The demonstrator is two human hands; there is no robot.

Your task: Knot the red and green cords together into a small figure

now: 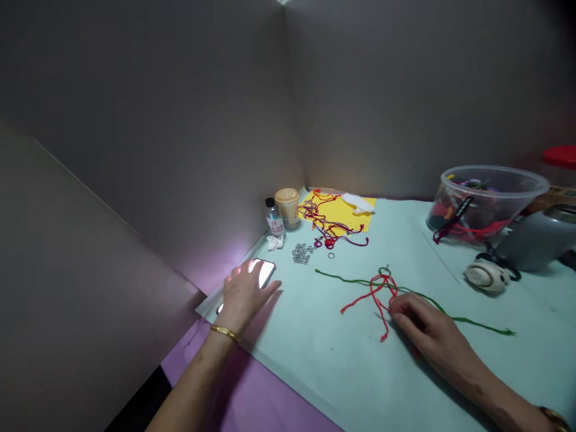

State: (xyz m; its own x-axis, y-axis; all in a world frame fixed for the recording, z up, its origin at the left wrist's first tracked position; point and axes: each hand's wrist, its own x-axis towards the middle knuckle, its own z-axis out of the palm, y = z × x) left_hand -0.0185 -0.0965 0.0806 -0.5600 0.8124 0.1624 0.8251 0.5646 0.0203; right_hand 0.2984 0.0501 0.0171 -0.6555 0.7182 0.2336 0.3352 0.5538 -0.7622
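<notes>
My left hand [245,291] lies flat, fingers spread, on a lit phone [261,271] at the left edge of the pale green sheet [315,348]. A gold bracelet [225,332] sits on that wrist. My right hand [420,327] rests on the sheet with its fingertips touching a red cord [375,294], which is knotted with a long green cord [472,322] lying across the sheet. The fingers are loosely curled, and I cannot see whether they pinch the cord.
A pile of small metal rings [302,253], a small bottle [273,219] and a capped jar [287,207] stand at the back. Tangled cords lie on yellow paper [342,211]. At the right are a clear bowl [488,201], a round white object [486,277] and a grey container [540,237]. Cardboard walls enclose the corner.
</notes>
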